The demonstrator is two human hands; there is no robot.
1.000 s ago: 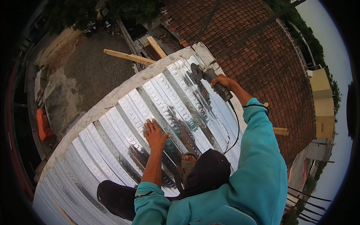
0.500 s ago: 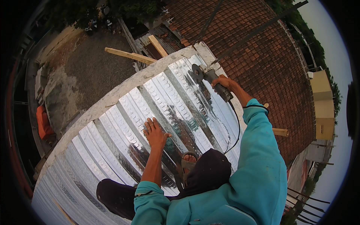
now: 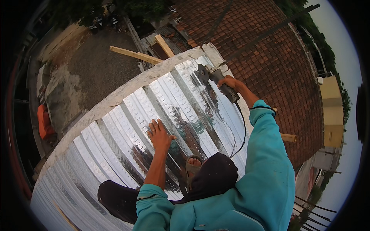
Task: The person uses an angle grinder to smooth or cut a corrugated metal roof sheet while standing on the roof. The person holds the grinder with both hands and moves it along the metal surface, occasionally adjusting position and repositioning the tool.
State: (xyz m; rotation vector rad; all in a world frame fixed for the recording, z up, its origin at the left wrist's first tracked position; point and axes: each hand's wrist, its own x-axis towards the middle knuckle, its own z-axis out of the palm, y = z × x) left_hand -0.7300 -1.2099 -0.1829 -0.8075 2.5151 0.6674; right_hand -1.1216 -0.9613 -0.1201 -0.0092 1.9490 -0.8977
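Observation:
Ribbed, shiny metal decking (image 3: 115,127) spreads under me, its embossed ribs reflecting light. My left hand (image 3: 158,135) lies flat on it with the fingers spread. Up near the far right corner, my right hand (image 3: 228,82) is wrapped round the body of an angle grinder (image 3: 221,82). The grinder's dark disc (image 3: 202,71) sits over the decking near its far edge; I cannot tell whether it touches the metal. From the grinder's rear a black cord (image 3: 244,127) curves back toward my knee. My sandalled foot (image 3: 192,165) rests on the decking between my arms.
A rough concrete edge (image 3: 96,104) borders the decking, with a drop to gravelly ground (image 3: 98,57) beyond. Wooden beams (image 3: 135,56) jut out past that edge. At the right is a tiled roof (image 3: 266,73), crossed by a dark bar (image 3: 269,31). Another timber end (image 3: 288,138) pokes out beside my right arm.
The view has shifted very slightly. Both hands stay in nearly the same places, the left flat on the decking and the right on the angle grinder.

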